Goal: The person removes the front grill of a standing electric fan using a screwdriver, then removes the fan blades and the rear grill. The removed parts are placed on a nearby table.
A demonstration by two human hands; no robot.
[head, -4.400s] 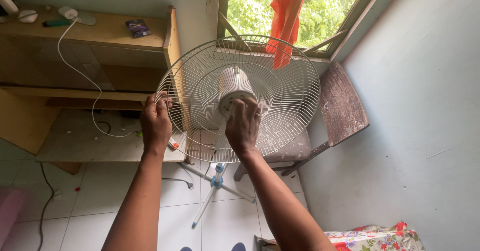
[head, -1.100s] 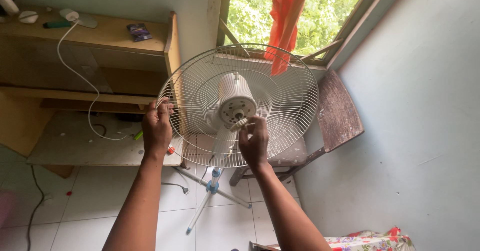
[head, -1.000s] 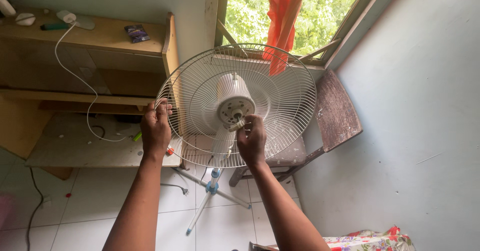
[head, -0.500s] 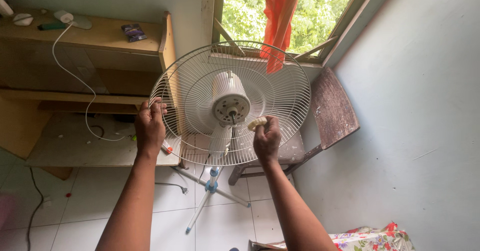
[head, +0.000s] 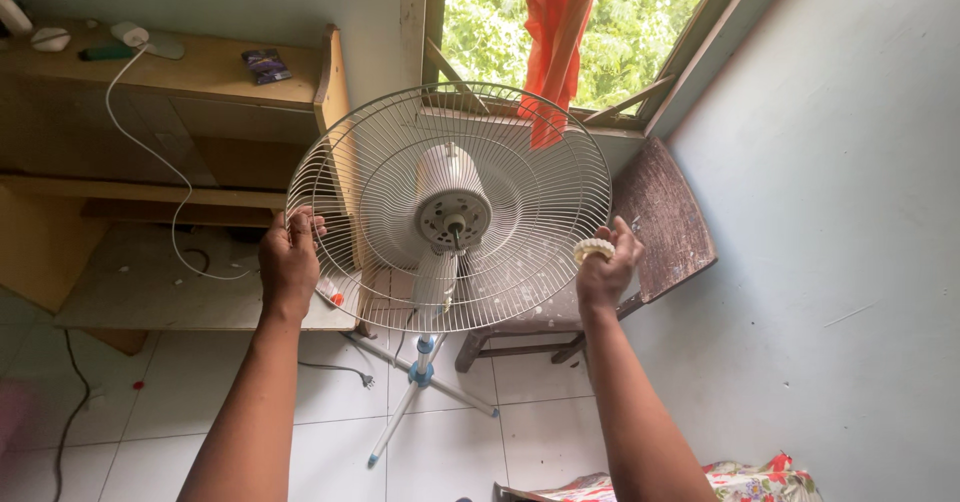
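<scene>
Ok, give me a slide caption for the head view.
Left hand grips the fan guard rim; right hand holds a cream nut at its other side.

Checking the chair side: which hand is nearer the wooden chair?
Right. The right hand, holding a ribbed plastic nut, is beside the wooden chair; the left hand grips the fan guard's far rim.

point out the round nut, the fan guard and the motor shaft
round nut [head: 593, 251], head view, on its ribbed cream rim, held in the right hand
fan guard [head: 540, 177], head view, on the wire ribs right of centre
motor shaft [head: 456, 228], head view, on its bare tip
</scene>
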